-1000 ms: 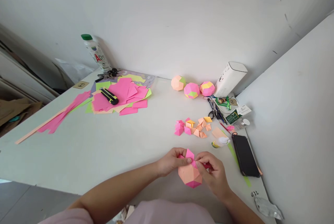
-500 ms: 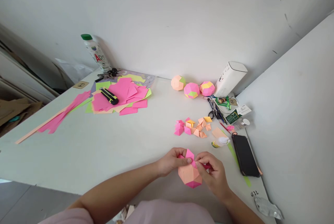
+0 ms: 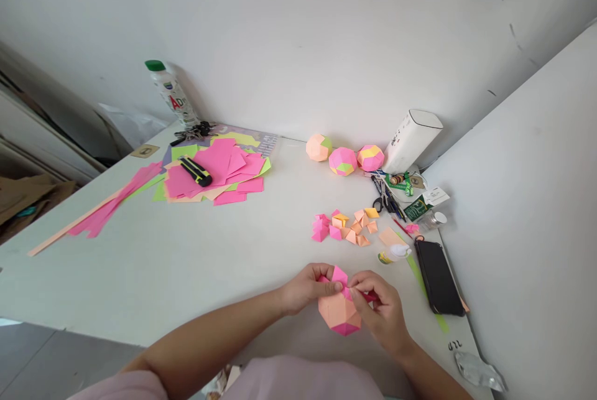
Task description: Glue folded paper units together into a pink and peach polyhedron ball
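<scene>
Held near the table's front edge is a partly built paper ball (image 3: 339,311) of peach and pink folded facets. My left hand (image 3: 311,288) grips its upper left side, thumb pressed on a pink facet. On the upper right, my right hand (image 3: 380,306) pinches a pink flap at the ball's edge; its fingertips hide the exact spot. Beyond the hands lie several small folded paper pieces (image 3: 359,229) in pink, peach and yellow. A small glue bottle (image 3: 394,254) with a white cap stands right of them.
Three finished paper balls (image 3: 342,162) sit by the wall. A box cutter (image 3: 196,171) lies on pink and green sheets (image 3: 228,163) at left. Scissors (image 3: 382,195), a black phone (image 3: 439,277) and a white box (image 3: 413,140) are on the right; a spray can (image 3: 171,95) stands back left.
</scene>
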The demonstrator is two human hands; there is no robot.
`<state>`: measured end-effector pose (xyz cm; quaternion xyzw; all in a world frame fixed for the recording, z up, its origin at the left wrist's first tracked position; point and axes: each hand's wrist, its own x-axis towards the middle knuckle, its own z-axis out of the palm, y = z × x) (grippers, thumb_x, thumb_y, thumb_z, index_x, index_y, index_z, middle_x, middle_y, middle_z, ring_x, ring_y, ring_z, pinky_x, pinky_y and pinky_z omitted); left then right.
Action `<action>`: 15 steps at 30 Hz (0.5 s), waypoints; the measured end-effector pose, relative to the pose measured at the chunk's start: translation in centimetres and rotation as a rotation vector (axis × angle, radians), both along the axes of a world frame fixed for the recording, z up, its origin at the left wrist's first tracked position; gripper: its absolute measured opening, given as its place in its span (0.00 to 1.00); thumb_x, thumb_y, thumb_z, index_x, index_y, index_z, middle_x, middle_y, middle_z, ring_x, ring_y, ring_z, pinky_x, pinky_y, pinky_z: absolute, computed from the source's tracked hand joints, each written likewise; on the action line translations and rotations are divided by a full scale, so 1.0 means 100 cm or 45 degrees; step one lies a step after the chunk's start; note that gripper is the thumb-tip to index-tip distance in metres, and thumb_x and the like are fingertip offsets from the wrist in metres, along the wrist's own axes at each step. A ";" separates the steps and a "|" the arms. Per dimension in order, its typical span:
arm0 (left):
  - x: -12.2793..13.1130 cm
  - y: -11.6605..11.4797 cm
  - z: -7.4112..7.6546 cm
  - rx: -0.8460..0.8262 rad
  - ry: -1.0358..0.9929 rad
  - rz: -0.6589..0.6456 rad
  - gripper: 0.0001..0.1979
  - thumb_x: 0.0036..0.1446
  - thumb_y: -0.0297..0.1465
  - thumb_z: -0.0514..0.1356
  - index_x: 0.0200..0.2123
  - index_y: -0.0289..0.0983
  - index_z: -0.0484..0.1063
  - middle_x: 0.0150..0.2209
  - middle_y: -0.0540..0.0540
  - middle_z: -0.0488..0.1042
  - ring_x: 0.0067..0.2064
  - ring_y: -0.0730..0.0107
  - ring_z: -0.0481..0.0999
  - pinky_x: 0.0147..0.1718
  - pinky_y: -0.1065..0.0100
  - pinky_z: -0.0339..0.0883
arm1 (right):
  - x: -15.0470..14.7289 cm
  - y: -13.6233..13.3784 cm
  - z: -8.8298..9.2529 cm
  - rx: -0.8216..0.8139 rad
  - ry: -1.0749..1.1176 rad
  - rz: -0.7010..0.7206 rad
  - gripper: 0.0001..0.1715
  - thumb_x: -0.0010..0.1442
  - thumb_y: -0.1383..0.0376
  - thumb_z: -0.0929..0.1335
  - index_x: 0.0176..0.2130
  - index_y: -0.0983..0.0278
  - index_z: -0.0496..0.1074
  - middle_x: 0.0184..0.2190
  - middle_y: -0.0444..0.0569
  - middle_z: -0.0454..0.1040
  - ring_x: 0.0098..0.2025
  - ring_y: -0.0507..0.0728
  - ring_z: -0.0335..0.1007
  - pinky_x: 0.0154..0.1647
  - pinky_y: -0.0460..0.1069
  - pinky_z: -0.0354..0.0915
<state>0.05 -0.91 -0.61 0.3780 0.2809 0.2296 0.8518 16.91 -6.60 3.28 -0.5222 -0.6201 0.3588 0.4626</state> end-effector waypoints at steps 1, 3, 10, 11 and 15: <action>0.000 0.000 0.000 -0.002 -0.007 0.002 0.19 0.43 0.40 0.68 0.21 0.34 0.64 0.21 0.52 0.66 0.24 0.77 0.64 0.24 0.72 0.54 | 0.000 0.000 0.000 -0.011 0.005 -0.003 0.10 0.57 0.66 0.66 0.24 0.61 0.65 0.28 0.48 0.73 0.29 0.54 0.69 0.29 0.48 0.64; 0.000 -0.001 -0.002 -0.007 -0.021 0.006 0.18 0.43 0.40 0.68 0.21 0.34 0.64 0.21 0.52 0.66 0.24 0.77 0.64 0.24 0.72 0.54 | 0.000 -0.001 -0.001 -0.046 0.014 -0.014 0.11 0.57 0.66 0.66 0.24 0.62 0.64 0.27 0.47 0.72 0.28 0.54 0.68 0.28 0.47 0.64; 0.001 -0.002 -0.005 0.005 -0.065 0.044 0.17 0.43 0.38 0.68 0.22 0.34 0.65 0.22 0.51 0.69 0.25 0.76 0.66 0.25 0.72 0.57 | -0.002 -0.005 -0.004 -0.183 0.087 -0.102 0.11 0.56 0.65 0.66 0.24 0.62 0.64 0.27 0.48 0.74 0.28 0.54 0.69 0.28 0.46 0.65; 0.001 -0.002 -0.005 0.005 -0.070 0.047 0.17 0.43 0.38 0.68 0.22 0.33 0.65 0.22 0.51 0.69 0.25 0.76 0.67 0.25 0.72 0.57 | -0.003 -0.005 -0.004 -0.193 0.096 -0.112 0.11 0.56 0.65 0.67 0.23 0.62 0.64 0.27 0.48 0.74 0.28 0.54 0.69 0.28 0.46 0.65; 0.001 -0.003 -0.005 0.004 -0.085 0.051 0.17 0.43 0.38 0.69 0.22 0.33 0.65 0.22 0.51 0.69 0.25 0.76 0.67 0.25 0.72 0.57 | -0.004 -0.006 -0.004 -0.214 0.100 -0.138 0.11 0.56 0.64 0.66 0.23 0.62 0.64 0.27 0.48 0.75 0.27 0.54 0.69 0.27 0.46 0.65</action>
